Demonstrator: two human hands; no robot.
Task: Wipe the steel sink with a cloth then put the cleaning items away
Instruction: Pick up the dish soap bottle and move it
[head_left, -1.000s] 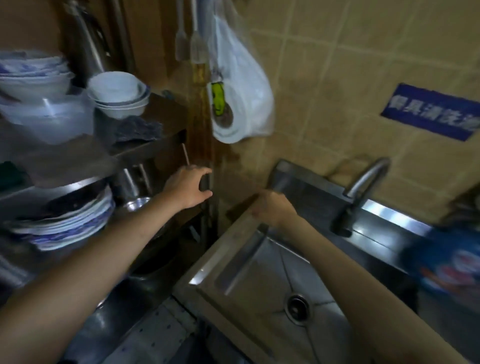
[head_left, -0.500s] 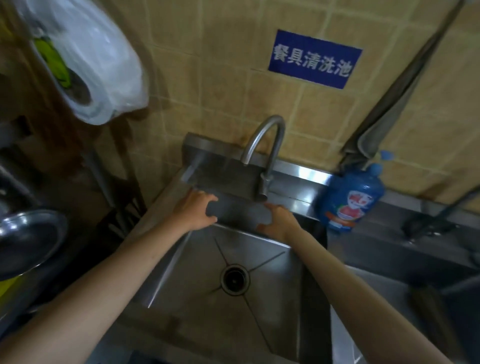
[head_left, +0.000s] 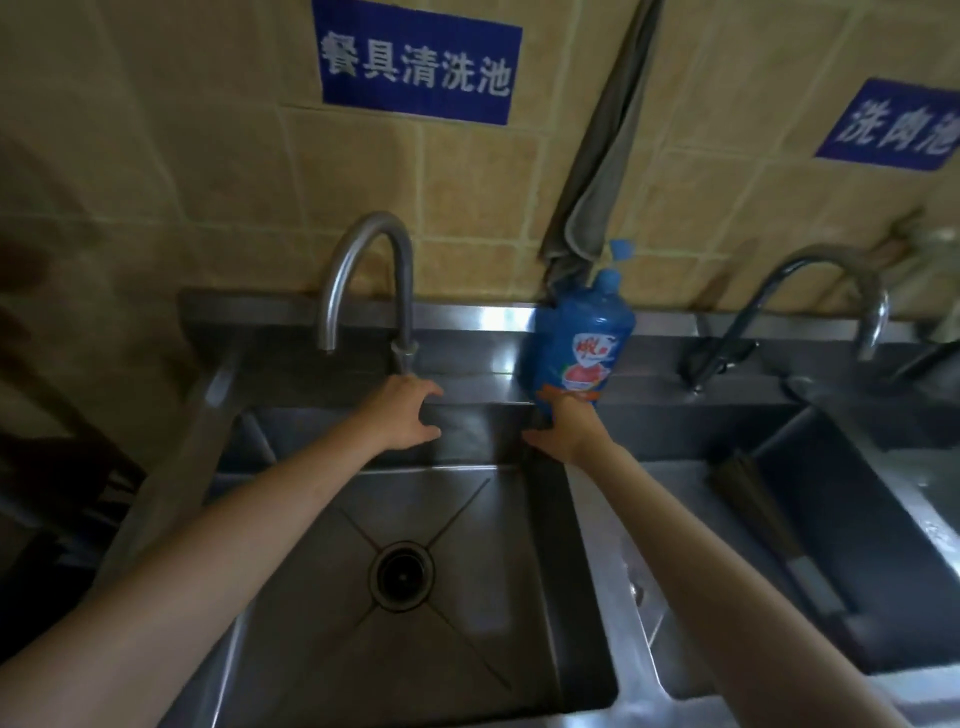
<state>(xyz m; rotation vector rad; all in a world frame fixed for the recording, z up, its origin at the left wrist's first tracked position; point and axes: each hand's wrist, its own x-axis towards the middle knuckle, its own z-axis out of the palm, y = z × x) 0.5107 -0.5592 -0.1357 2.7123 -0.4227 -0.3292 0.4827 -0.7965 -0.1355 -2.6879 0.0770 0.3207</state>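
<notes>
The steel sink (head_left: 550, 571) fills the lower middle, with its round drain (head_left: 401, 574) in the bottom. A dark grey cloth (head_left: 483, 428) is stretched flat against the sink's back wall, just under the rim. My left hand (head_left: 400, 415) pinches its left end, below the curved faucet (head_left: 363, 249). My right hand (head_left: 563, 426) holds its right end at the sink's back right corner, directly in front of the base of a blue detergent bottle (head_left: 582, 338) that stands on the back ledge. Whether the hand touches the bottle is unclear.
A grey towel (head_left: 602, 171) hangs on the tiled wall above the bottle. To the right lie a second basin (head_left: 883, 519) with its own faucet (head_left: 810, 270) and a dark bundle of sticks (head_left: 753, 504). Blue signs are fixed to the wall.
My view has swung right from the dish shelf to the sink. Both hands, with the cloth stretched between them, have moved right along the sink's back edge, and the right hand has reached the bottle.
</notes>
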